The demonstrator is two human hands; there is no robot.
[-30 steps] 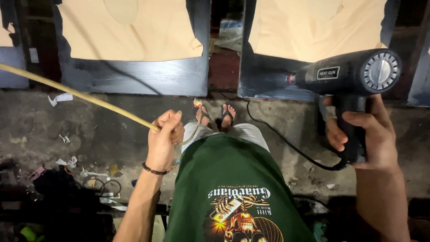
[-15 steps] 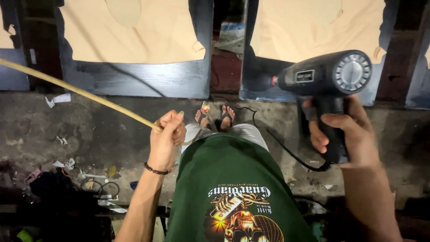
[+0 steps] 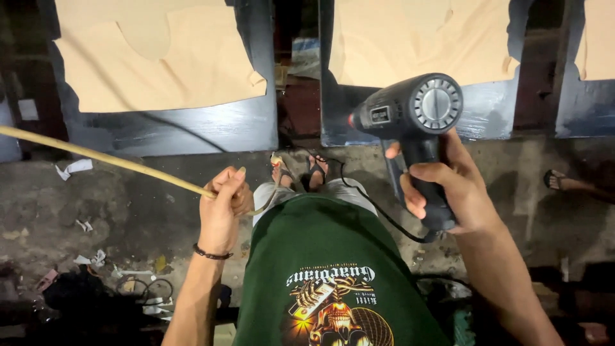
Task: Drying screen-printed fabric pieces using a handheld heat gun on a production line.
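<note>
My left hand [image 3: 222, 210] grips a long thin pale cane strip [image 3: 96, 156] that runs from my fist out past the left edge; a short bent end curls right of the fist toward my knee. My right hand [image 3: 448, 189] holds a black heat gun [image 3: 410, 122] by its handle, its nozzle pointing left and its round rear dial facing me. The gun's black cord [image 3: 378, 208] loops down past my leg. The nozzle hangs well to the right of the cane, apart from it.
I stand in a green printed shirt [image 3: 327, 275], my sandalled feet [image 3: 298, 172] on a dirty concrete floor. Dark boards with tan cut sheets [image 3: 160, 57] lean ahead, a second tan sheet [image 3: 416, 38] to the right. Scraps and litter [image 3: 96, 259] lie at left. Another person's foot [image 3: 564, 182] shows far right.
The heat gun and my right hand have moved left, closer to the cane. My left hand stays on the strip, barely shifted.
</note>
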